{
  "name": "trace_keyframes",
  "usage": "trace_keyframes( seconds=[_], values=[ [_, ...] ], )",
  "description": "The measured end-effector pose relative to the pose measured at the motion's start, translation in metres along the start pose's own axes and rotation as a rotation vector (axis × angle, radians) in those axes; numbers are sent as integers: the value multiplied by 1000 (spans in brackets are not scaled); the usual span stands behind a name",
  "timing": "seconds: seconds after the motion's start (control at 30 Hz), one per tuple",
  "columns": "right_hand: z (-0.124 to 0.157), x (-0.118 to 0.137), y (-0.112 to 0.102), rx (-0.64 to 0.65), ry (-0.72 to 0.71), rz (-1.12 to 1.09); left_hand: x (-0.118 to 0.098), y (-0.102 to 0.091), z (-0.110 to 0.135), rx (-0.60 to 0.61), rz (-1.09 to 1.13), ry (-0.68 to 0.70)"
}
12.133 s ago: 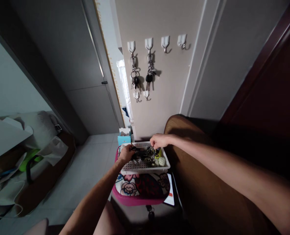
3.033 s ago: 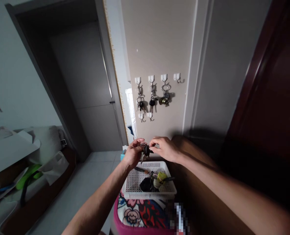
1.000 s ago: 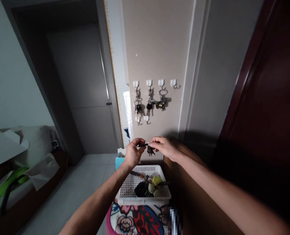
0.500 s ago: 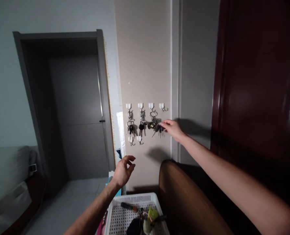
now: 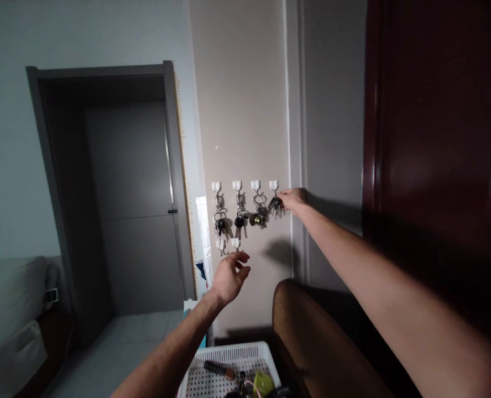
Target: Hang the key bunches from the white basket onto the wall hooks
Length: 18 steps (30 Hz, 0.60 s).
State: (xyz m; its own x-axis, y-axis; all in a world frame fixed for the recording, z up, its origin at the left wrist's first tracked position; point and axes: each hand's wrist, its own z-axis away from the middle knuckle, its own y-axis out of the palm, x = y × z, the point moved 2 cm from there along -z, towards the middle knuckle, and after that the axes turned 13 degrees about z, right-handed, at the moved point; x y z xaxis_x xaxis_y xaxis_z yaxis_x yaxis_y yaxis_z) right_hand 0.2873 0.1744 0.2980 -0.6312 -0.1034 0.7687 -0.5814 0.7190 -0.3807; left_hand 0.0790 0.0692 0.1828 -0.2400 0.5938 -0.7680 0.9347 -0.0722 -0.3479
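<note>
My right hand [image 5: 292, 200] is closed at a bunch of keys [image 5: 275, 205], right under the rightmost white wall hook [image 5: 273, 185]. The ring's exact seat on the hook is too small to make out. To the left, three more key bunches hang in a row: one with a gold-coloured piece [image 5: 257, 220], one with a black key head [image 5: 239, 222], and the leftmost bunch [image 5: 219, 225]. My left hand [image 5: 231, 275] floats below them, fingers curved and apart, holding nothing. Behind its fingertips are two lower white hooks, a left one [image 5: 221, 245] and a right one [image 5: 236, 243].
A white perforated basket [image 5: 229, 352] below holds a dark cylindrical item [image 5: 219, 369], a yellow-green item [image 5: 263, 382] and other pieces. A brown curved wooden panel [image 5: 307, 331] rises beside it. A grey door [image 5: 129, 193] stands left, a dark red door [image 5: 440, 138] right.
My right hand has lifted the key bunch up to the rightmost hook, which was bare before. My left hand has moved right and slightly up, toward the lower hooks.
</note>
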Motion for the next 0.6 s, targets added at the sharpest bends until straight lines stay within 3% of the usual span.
trace_keyframes(
  seconds=[0.17,0.27,0.33,0.43,0.6],
  values=[
    [15,-25,7,-80,-90,100,35,-8,26,-2,-6,-120],
    [46,-39,8,-201,-145,108,71,-12,51,-8,-18,-228],
    [77,-47,16,-208,-187,105,97,-12,73,-8,-52,-324],
    [132,-59,42,13,-297,122,130,-8,110,75,-141,-479],
    [227,-78,82,669,-569,287,154,2,156,224,-281,-503]
  ],
)
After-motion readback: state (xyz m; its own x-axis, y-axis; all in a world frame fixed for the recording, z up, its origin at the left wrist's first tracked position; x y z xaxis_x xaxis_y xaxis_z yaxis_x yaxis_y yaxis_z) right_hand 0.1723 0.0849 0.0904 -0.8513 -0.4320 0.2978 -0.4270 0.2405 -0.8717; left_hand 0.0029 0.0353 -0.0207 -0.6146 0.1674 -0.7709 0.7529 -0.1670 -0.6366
